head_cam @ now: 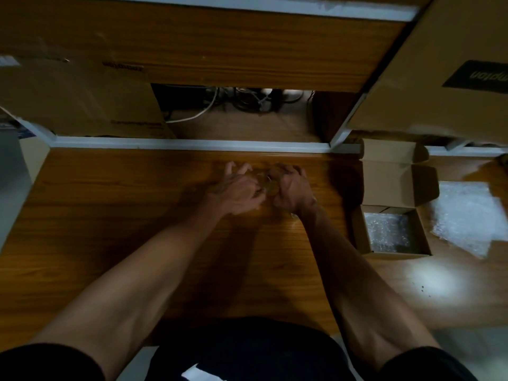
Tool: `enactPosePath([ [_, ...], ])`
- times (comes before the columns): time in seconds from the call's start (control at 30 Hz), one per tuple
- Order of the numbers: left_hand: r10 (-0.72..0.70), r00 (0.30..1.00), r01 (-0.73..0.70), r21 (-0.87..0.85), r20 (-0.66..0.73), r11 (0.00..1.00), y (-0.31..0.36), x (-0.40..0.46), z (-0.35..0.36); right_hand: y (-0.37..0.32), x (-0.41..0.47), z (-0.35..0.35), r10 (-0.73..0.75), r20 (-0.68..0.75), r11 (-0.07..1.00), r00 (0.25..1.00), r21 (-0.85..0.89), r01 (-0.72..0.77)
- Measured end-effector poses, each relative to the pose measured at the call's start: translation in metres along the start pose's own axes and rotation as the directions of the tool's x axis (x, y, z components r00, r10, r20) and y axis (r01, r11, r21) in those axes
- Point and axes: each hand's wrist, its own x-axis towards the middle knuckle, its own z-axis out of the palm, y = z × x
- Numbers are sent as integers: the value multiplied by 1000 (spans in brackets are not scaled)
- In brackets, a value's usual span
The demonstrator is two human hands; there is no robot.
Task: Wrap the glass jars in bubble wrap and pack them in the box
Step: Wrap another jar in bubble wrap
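Both hands on glass jar (268,182), left of open box (395,232). Left hand (236,192), right hand (292,189) fingers curled round jar. Hold snug, keep low over surface (137,215). Bubble wrap sheet (467,215) right of box.

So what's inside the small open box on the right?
The small open box holds bubble wrap across its bottom. Whether a jar sits under it cannot be seen.

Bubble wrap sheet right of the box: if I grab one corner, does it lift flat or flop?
Probably flops: the bubble wrap looks thin and already lies crumpled on the desk. Likely very light, so a nudge may slide it. Its glossy film could slip from a loose pinch.
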Motion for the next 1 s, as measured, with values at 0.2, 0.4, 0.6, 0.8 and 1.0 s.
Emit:
enactPosePath([
  [0.2,101,984,-91,70,-149,993,-3,-8,-3,1,-1,2,10,5,1000,1000,-17,-10],
  [0.4,49,994,-41,88,-94,995,-3,-8,2,1,0,5,13,-3,1000,1000,-17,-13],
  [0.6,-22,981,18,-26,-192,1000,0,-8,0,-3,-1,1,27,14,998,1000,-65,-26],
  [0.8,-132,952,84,-180,-275,980,11,-13,-11,-3,-12,-4,58,-15,997,998,-51,-58],
  [1.0,-324,872,118,-486,-366,866,43,3,-20,15,-38,-26,112,-112,994,987,21,-111],
])
